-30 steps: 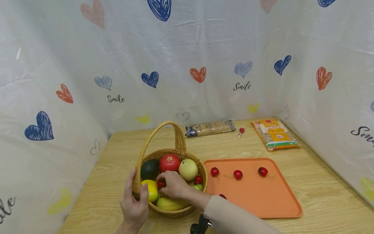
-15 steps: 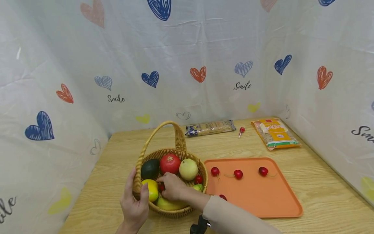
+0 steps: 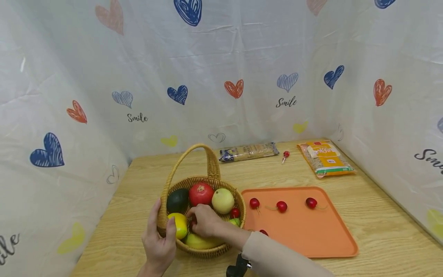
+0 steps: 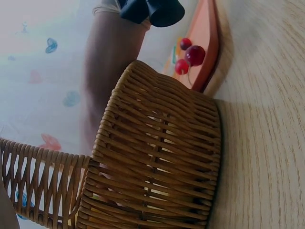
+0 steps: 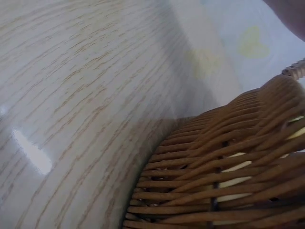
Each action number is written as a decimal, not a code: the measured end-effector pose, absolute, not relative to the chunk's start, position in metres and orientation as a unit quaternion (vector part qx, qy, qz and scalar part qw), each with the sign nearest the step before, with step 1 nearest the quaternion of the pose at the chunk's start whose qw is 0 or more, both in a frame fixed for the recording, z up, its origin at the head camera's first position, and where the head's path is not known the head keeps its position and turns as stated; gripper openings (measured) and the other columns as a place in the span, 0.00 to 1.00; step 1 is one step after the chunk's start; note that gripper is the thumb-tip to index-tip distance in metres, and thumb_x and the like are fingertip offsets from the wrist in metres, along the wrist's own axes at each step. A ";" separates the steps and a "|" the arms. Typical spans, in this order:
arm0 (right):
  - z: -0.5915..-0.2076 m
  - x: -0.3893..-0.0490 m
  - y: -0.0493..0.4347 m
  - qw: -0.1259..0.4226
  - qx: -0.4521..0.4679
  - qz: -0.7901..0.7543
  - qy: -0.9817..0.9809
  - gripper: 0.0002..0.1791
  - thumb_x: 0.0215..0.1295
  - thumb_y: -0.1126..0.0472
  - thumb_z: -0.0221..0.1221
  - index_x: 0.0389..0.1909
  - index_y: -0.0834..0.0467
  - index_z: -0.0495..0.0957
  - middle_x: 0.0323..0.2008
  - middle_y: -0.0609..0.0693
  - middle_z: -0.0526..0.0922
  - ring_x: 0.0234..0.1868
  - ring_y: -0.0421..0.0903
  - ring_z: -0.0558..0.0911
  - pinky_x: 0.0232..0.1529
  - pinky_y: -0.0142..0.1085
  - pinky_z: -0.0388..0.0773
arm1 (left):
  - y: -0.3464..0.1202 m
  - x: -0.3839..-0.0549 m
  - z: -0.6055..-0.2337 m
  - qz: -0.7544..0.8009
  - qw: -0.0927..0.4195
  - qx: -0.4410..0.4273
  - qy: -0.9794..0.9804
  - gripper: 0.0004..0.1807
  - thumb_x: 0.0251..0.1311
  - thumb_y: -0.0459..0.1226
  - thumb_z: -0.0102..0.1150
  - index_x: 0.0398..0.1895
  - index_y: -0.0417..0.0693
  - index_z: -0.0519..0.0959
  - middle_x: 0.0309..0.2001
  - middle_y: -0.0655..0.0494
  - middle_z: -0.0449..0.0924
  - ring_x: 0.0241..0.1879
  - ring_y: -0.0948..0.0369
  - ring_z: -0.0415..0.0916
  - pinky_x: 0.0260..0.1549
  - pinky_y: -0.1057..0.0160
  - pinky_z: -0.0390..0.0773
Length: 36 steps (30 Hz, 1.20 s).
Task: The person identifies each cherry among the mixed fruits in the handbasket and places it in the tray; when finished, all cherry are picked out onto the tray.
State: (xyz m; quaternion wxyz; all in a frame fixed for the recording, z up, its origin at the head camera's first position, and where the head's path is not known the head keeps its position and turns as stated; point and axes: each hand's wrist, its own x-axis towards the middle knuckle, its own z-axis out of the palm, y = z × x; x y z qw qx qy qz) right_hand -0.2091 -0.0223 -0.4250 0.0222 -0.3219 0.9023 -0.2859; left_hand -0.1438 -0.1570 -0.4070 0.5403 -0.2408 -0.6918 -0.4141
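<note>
My left hand [image 3: 160,238] holds the left side of a wicker basket [image 3: 207,252] at the foot of its handle, thumb over the rim beside a yellow lemon-like fruit [image 3: 180,226]. Down inside the basket, my right hand [image 3: 206,222] pinches a dark red cherry [image 3: 194,220], mostly covered by its fingers. Around it lie a dark green avocado [image 3: 177,200], a red pomegranate [image 3: 201,193], a pale round fruit [image 3: 223,201], another cherry [image 3: 235,212] and a yellow banana [image 3: 200,242]. Both wrist views show mainly the basket's woven wall.
An orange tray [image 3: 311,234] with several cherries, one partly behind the right sleeve, lies right of the basket. Farther back are a noodle packet [image 3: 249,152], a red lollipop [image 3: 285,155] and an orange-and-clear bag [image 3: 325,158]. Heart-printed curtains border the table.
The right hand's fingers have shifted slightly at the cherry, which shows less now than a second ago. The left hand and basket stay in place.
</note>
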 end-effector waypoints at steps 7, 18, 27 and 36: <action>-0.421 -0.209 -0.017 0.005 -0.337 -0.312 0.889 0.12 0.52 0.68 0.64 0.40 0.59 0.82 0.32 0.45 0.78 0.32 0.35 0.71 0.34 0.21 0.70 | -0.158 -0.143 -0.408 -0.412 0.532 -0.234 -0.702 0.31 0.69 0.45 0.49 0.54 0.18 0.66 0.61 0.59 0.69 0.52 0.70 0.72 0.49 0.77 0.71; -0.415 -0.203 -0.012 -0.008 -0.336 -0.327 0.884 0.13 0.52 0.67 0.64 0.41 0.59 0.81 0.29 0.42 0.77 0.32 0.33 0.72 0.35 0.21 0.70 | -0.157 -0.143 -0.407 -0.417 0.533 -0.234 -0.698 0.31 0.69 0.45 0.50 0.54 0.18 0.66 0.61 0.60 0.70 0.52 0.71 0.72 0.49 0.77 0.71; -0.406 -0.201 0.001 0.023 -0.323 -0.376 0.868 0.13 0.54 0.70 0.63 0.42 0.59 0.81 0.32 0.42 0.78 0.35 0.34 0.72 0.37 0.23 0.72 | -0.157 -0.142 -0.408 -0.419 0.524 -0.231 -0.705 0.31 0.69 0.44 0.50 0.55 0.18 0.65 0.61 0.60 0.70 0.52 0.71 0.72 0.48 0.77 0.71; -0.400 -0.205 0.023 0.017 -0.296 -0.419 0.858 0.13 0.55 0.70 0.64 0.42 0.61 0.80 0.35 0.46 0.79 0.37 0.37 0.76 0.39 0.26 0.75 | -0.155 -0.143 -0.407 -0.428 0.537 -0.239 -0.687 0.29 0.68 0.42 0.51 0.54 0.17 0.65 0.59 0.56 0.72 0.53 0.68 0.73 0.49 0.76 0.72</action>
